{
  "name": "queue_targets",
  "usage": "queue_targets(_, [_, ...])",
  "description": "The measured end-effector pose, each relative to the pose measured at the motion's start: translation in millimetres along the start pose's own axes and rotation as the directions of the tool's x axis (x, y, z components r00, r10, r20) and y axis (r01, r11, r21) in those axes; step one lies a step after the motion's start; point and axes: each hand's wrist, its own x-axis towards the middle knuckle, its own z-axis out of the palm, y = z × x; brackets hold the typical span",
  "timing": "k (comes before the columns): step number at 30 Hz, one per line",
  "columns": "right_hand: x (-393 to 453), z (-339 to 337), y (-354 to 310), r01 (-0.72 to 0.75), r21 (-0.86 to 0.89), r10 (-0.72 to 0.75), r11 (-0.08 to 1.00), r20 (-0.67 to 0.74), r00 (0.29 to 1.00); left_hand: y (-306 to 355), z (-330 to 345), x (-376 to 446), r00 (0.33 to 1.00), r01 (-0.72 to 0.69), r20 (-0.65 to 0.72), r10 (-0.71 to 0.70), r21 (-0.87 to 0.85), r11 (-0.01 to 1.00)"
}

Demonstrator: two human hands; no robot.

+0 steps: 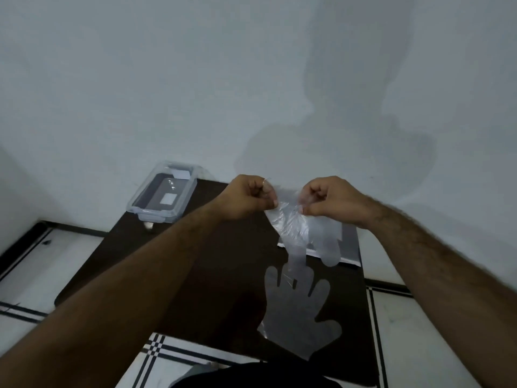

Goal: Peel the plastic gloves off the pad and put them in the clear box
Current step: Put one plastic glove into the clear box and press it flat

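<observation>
Near edge: a dark garment shows at the bottom of the view, and the tiled floor with black lines is on both sides of it.
Table: a dark table runs from the near edge away to the white wall; its left and right edges end over the floor.
Loose glove: one flat plastic glove lies on the near right part of the table, its fingers toward the far side, its cuff near the front edge.
Forearms: both bare forearms reach forward from the lower corners and come together above the far half of the table.
Left hand: the left hand is closed as a fist, thumb and finger pinching the left part of the top edge of the held glove.
Right hand: the right hand is closed the same way and pinches the right part of the same edge, just beside the left hand.
Held glove: it hangs down from both hands, crumpled at the top, its fingers hanging over the pad.
Pad: the pad lies flat at the far right edge of the table, partly hidden behind the held glove.
Clear box: the clear box stands open at the far left corner, partly over the table edge, well apart from the hands.
Open room: the table middle between box and hands is bare.
</observation>
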Motion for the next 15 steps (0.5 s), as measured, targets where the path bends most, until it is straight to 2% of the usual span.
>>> queue_targets(2, [17,10,-7,-0.003,0.103,0.003,0.995,0.002,1.0,-11,-23,-4,0.999,0.044,-0.022,-0.044,0.017,0.999])
queue_targets(4, [38,22,-19,-0.012,0.132,0.013,0.991,-0.008,1.0,-21,-48,-9,0.996,0.071,-0.046,-0.071,0.004,0.997])
queue_targets(10, [117,64,-63,0.036,0.031,-0.035,0.999,-0.026,0.999,-52,-141,-10,0.986,0.137,-0.097,-0.136,0.004,0.991])
queue_targets(15, [199,107,-105,0.012,0.014,-0.012,1.0,-0.041,0.999,-84,-238,3,0.982,0.174,-0.09,-0.167,0.067,0.983])
